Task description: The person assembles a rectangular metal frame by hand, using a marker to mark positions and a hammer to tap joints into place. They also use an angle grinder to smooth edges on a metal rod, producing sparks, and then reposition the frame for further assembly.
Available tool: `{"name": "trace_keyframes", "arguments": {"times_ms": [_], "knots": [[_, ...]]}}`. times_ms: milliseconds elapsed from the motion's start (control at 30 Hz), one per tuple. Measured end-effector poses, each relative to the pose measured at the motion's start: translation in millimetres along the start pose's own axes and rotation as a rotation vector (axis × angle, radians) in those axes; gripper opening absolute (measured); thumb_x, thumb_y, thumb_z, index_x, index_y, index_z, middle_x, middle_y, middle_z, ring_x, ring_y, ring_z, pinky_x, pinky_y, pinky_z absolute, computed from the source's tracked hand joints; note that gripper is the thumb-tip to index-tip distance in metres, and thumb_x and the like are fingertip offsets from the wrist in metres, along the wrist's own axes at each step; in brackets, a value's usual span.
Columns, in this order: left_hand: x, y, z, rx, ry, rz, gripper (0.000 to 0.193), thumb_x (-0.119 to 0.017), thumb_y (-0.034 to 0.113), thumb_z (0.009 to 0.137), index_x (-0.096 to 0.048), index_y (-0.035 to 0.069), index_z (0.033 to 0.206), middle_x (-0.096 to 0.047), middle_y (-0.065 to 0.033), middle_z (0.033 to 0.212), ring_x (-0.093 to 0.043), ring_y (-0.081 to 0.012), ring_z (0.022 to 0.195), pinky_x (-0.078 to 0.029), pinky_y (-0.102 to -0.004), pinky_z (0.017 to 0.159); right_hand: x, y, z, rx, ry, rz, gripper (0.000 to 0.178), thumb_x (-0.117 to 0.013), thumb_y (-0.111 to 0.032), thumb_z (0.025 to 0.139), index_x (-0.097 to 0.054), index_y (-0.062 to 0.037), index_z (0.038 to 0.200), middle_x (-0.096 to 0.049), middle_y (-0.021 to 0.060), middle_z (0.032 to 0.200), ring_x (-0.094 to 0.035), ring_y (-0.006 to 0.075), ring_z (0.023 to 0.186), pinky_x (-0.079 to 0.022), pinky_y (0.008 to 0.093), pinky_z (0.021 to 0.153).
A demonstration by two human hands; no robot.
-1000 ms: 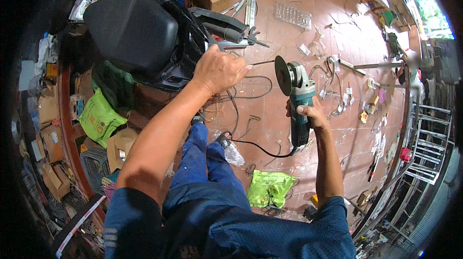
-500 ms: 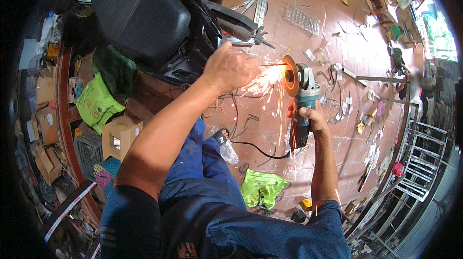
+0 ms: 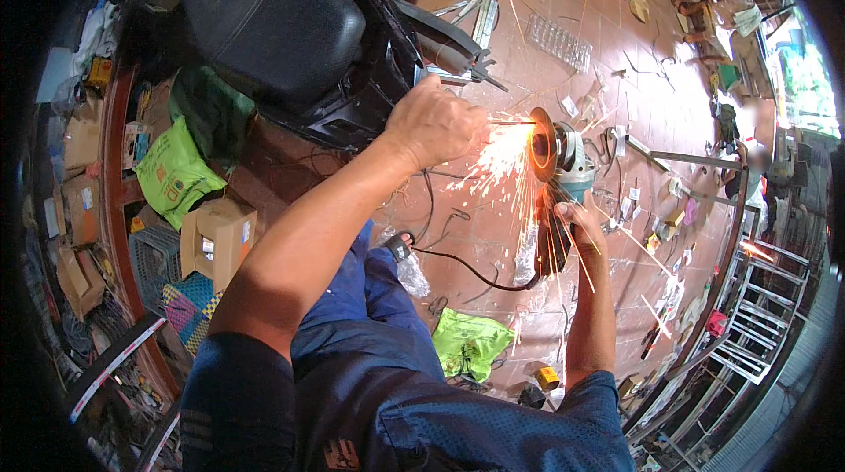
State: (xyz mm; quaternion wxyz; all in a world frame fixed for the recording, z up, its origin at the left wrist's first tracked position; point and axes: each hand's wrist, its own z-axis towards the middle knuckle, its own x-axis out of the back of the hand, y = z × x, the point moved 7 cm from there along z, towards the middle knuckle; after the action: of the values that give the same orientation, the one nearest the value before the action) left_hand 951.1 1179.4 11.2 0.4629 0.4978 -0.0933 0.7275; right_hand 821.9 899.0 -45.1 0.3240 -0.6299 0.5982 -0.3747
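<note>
My left hand (image 3: 437,124) is closed around a thin metal rod (image 3: 512,124). The rod's far end meets the edge of a spinning disc (image 3: 543,145). That disc belongs to a teal and grey angle grinder (image 3: 576,176), which my right hand (image 3: 583,221) grips by its body. Bright orange sparks (image 3: 506,151) spray down and left from the contact, and some streak past my right forearm. A black power cord (image 3: 475,281) runs from the grinder's lower end. Most of the rod's length inside my left fist is hidden.
A motor scooter with a black seat (image 3: 273,28) stands close by my left hand. On the tiled floor lie a clear plastic tray (image 3: 559,43), a green bag (image 3: 471,344) and scattered scraps. Metal ladder-like frames (image 3: 761,314) stand at the right, cardboard boxes (image 3: 220,239) at the left.
Both hands, with the rod and grinder, appear slightly further right in the picture. The disc stays against the rod, and the sparks have spread wider, now also down and right across my right hand.
</note>
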Motion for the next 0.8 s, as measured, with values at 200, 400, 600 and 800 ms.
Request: {"name": "trace_keyframes", "arguments": {"times_ms": [200,400,600,800], "knots": [[0.8,-0.1,1.6,0.022,-0.032,-0.009,0.026,-0.07,0.035,0.09,-0.064,0.016,0.073,-0.066,-0.007,0.064,-0.067,-0.0269,0.062,-0.043,-0.0407,0.07,-0.7,4.3,1.7,-0.028,-0.054,0.043,0.071,-0.085,-0.04,0.066,-0.063,0.0037,0.118,-0.071,0.0134,0.092,-0.071,0.0234,0.078,-0.059,0.0372,0.072],[-1.1,-2.4,-0.1,0.034,-0.052,-0.022,0.024,-0.069,0.035,0.091,-0.066,0.016,0.076,-0.071,-0.0068,0.069,-0.069,-0.0262,0.065,-0.043,-0.0408,0.072,-5.7,0.2,2.5,-0.043,-0.096,0.092,0.074,-0.087,-0.042,0.065,-0.063,0.0033,0.119,-0.072,0.0148,0.095,-0.073,0.0241,0.078,-0.06,0.0375,0.072],[-2.0,-2.2,0.0,0.038,-0.061,-0.031,0.024,-0.068,0.034,0.092,-0.066,0.017,0.076,-0.071,-0.0057,0.071,-0.069,-0.0255,0.066,-0.043,-0.0404,0.073,-9.6,-9.7,-3.8,-0.025,-0.074,0.042,0.066,-0.083,-0.039,0.071,-0.063,0.0022,0.119,-0.072,0.0117,0.094,-0.072,0.0207,0.078,-0.058,0.0348,0.07],[1.5,0.5,1.0,0.027,-0.045,-0.036,0.025,-0.066,0.034,0.094,-0.067,0.016,0.077,-0.071,-0.0066,0.07,-0.068,-0.026,0.064,-0.043,-0.0414,0.074,24.4,30.6,3.3,0.018,-0.079,-0.028,0.061,-0.082,-0.039,0.075,-0.064,0.0021,0.116,-0.072,0.0112,0.094,-0.072,0.0208,0.08,-0.058,0.0349,0.071]]}}
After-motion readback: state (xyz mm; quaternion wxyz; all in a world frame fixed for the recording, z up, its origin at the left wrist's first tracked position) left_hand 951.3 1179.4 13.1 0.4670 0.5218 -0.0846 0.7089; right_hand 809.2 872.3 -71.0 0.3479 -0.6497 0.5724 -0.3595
